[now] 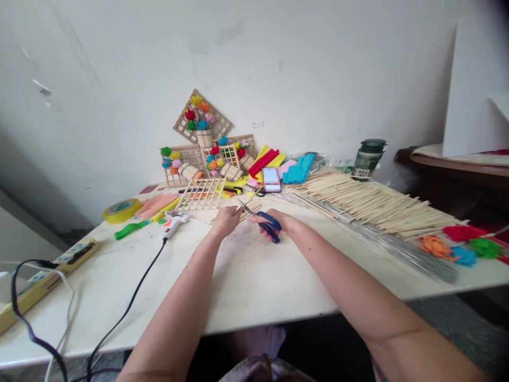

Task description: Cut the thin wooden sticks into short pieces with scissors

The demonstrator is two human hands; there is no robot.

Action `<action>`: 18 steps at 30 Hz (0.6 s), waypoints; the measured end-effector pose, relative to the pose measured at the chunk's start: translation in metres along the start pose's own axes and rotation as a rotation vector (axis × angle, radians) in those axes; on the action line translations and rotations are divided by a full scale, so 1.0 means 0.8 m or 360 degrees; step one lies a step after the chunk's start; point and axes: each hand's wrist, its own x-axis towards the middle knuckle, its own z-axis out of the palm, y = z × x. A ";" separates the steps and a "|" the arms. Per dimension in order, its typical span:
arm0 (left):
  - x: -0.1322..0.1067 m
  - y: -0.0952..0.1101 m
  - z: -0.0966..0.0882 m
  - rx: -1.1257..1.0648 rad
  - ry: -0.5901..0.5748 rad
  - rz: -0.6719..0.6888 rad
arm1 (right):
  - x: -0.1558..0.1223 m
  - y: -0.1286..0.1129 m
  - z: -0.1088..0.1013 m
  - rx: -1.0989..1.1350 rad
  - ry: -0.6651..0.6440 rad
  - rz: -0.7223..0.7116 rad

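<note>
My right hand (278,222) is closed around the blue handles of a pair of scissors (267,225), whose blades point up and left. My left hand (226,218) pinches a thin wooden stick (251,197) that slants up to the right across the blades. Both hands meet over the white table (254,276), just in front of a small heap of short cut sticks (251,208). A flat wooden lattice (201,193) lies just behind my left hand.
A big pile of long wooden sticks (369,199) and metal wires (397,245) covers the right side. A glue gun (175,223), yellow tape roll (121,210) and power strip (59,262) lie left. Lattice flower crafts (202,127) lean on the wall. Paper flowers (461,246) sit far right.
</note>
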 end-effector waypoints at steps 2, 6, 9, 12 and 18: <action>0.000 0.001 0.000 -0.0019 0.0000 0.0003 | -0.001 -0.002 0.001 -0.0005 0.0024 0.0009; -0.001 -0.001 0.000 -0.0112 -0.0013 0.0016 | -0.005 -0.004 0.005 0.0029 0.0075 0.0007; -0.002 -0.002 -0.001 -0.0201 -0.0022 0.0003 | -0.001 -0.001 0.007 0.0053 0.0110 -0.0033; -0.005 0.003 -0.004 -0.0309 -0.0059 -0.0018 | 0.011 0.008 0.009 0.0038 0.0185 -0.0108; -0.010 0.014 -0.012 -0.0414 -0.0073 -0.0067 | 0.027 0.016 0.008 -0.0245 0.0345 -0.0255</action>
